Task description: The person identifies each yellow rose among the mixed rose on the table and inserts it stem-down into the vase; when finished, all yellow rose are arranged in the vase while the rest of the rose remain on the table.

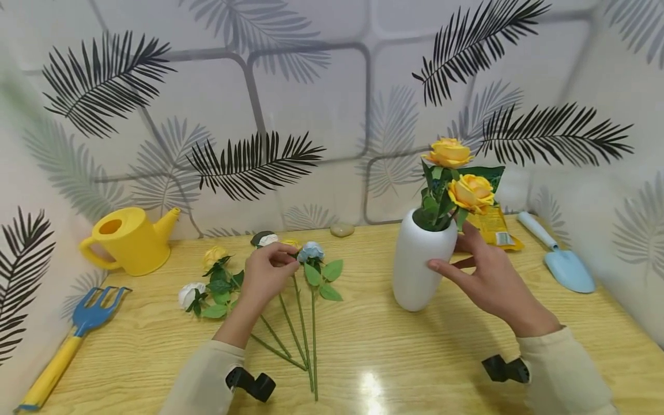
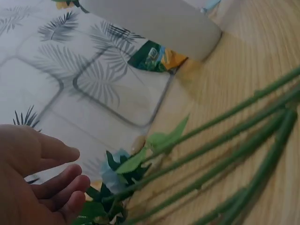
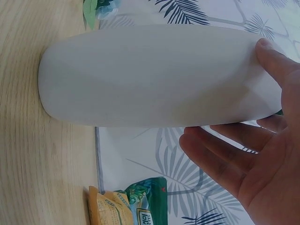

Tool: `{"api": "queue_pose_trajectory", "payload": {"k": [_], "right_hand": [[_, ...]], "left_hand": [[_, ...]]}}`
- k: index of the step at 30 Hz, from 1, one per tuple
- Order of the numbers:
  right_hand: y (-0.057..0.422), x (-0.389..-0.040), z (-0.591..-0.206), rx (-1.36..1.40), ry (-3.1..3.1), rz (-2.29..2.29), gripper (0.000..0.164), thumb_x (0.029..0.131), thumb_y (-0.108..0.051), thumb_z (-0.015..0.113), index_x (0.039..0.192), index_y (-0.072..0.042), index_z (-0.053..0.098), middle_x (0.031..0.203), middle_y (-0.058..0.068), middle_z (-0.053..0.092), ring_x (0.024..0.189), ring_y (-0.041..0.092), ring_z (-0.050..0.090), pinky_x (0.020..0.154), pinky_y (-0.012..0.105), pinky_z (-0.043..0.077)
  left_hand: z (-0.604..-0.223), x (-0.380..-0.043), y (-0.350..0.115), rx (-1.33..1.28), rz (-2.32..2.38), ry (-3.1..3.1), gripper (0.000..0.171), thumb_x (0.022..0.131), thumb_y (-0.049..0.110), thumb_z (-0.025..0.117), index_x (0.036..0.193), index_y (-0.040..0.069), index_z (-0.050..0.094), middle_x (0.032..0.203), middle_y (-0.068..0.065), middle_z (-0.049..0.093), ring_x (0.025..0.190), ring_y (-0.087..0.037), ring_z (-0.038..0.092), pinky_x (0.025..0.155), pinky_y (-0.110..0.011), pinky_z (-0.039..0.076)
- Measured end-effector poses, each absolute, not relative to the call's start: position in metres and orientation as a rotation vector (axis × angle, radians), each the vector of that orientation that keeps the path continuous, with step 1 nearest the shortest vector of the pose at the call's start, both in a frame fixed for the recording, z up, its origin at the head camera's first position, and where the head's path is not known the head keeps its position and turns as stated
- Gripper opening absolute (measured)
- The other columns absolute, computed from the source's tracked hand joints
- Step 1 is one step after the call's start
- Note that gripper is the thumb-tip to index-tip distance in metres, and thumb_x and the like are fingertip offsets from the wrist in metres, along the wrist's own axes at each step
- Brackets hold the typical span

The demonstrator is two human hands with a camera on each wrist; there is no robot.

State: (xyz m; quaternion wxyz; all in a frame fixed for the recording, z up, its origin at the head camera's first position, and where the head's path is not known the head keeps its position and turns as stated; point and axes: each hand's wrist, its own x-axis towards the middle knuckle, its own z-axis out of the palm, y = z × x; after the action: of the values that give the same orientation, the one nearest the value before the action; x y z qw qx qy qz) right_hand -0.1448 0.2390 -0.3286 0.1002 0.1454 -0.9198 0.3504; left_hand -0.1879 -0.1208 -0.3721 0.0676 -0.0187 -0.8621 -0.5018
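A white vase (image 1: pixel 422 265) stands on the table, slightly tilted in the head view, with two yellow roses (image 1: pixel 471 193) in it. My right hand (image 1: pixel 490 276) holds it near the rim, thumb on the front and fingers around the far side. My left hand (image 1: pixel 270 271) hovers by the blue flower (image 1: pixel 311 252), fingers loosely bent with nothing between them in the left wrist view. Several artificial flowers lie fanned out under and beside that hand, among them a white rose (image 1: pixel 192 295) and a yellow rose (image 1: pixel 214 257). Their green stems (image 2: pixel 243 164) point towards me.
At the left stand a yellow watering can (image 1: pixel 132 242) and a blue hand fork (image 1: pixel 95 311) with a yellow handle. A green-and-yellow packet (image 1: pixel 493 225) sits behind the vase. Far right lies a light blue trowel (image 1: pixel 568 268). A smooth stone (image 1: pixel 342 230) rests against the patterned backdrop.
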Motion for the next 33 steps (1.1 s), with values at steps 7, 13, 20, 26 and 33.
{"api": "queue_pose_trajectory", "payload": {"k": [7,13,20,26,33], "right_hand": [[0.24,-0.145,-0.328,0.422,-2.725,1.036,0.069,0.095,-0.038,0.07,0.148,-0.011,0.035,0.128,0.026,0.066,0.104,0.037,0.07,0.084,0.052,0.06],[0.24,-0.146,-0.328,0.436,-2.715,1.054,0.069,0.095,-0.037,0.071,0.148,-0.012,0.035,0.128,0.026,0.065,0.106,0.037,0.07,0.084,0.052,0.06],[0.24,-0.145,-0.329,0.441,-2.712,1.056,0.071,0.096,-0.036,0.071,0.151,-0.012,0.033,0.128,0.026,0.066,0.107,0.037,0.069,0.084,0.052,0.06],[0.24,-0.145,-0.329,0.434,-2.722,1.066,0.071,0.096,-0.037,0.07,0.15,-0.011,0.033,0.129,0.025,0.066,0.107,0.037,0.069,0.085,0.052,0.06],[0.241,-0.145,-0.327,0.405,-2.748,1.066,0.073,0.096,-0.041,0.069,0.152,-0.012,0.031,0.13,0.025,0.065,0.108,0.037,0.069,0.083,0.05,0.061]], "left_hand": [[-0.39,-0.185,-0.131,0.007,-1.282,-2.78,0.025,0.089,0.013,0.076,0.113,0.005,0.072,0.089,-0.01,0.073,0.076,-0.023,0.068,0.065,-0.036,0.055],[-0.4,-0.181,-0.124,-0.004,-1.172,-2.899,0.034,0.086,0.022,0.081,0.115,0.006,0.072,0.088,-0.007,0.076,0.068,-0.016,0.067,0.057,-0.031,0.051],[-0.406,-0.18,-0.117,0.026,-1.062,-2.937,0.031,0.084,0.023,0.082,0.111,0.01,0.074,0.084,-0.003,0.073,0.063,-0.014,0.062,0.053,-0.029,0.045],[-0.406,-0.181,-0.115,0.017,-1.028,-2.948,0.028,0.084,0.017,0.081,0.11,0.009,0.075,0.082,-0.002,0.072,0.062,-0.014,0.06,0.052,-0.029,0.044],[-0.401,-0.18,-0.118,-0.012,-1.116,-2.874,0.026,0.085,0.008,0.08,0.11,0.002,0.074,0.086,-0.009,0.072,0.073,-0.019,0.065,0.06,-0.033,0.052]]}}
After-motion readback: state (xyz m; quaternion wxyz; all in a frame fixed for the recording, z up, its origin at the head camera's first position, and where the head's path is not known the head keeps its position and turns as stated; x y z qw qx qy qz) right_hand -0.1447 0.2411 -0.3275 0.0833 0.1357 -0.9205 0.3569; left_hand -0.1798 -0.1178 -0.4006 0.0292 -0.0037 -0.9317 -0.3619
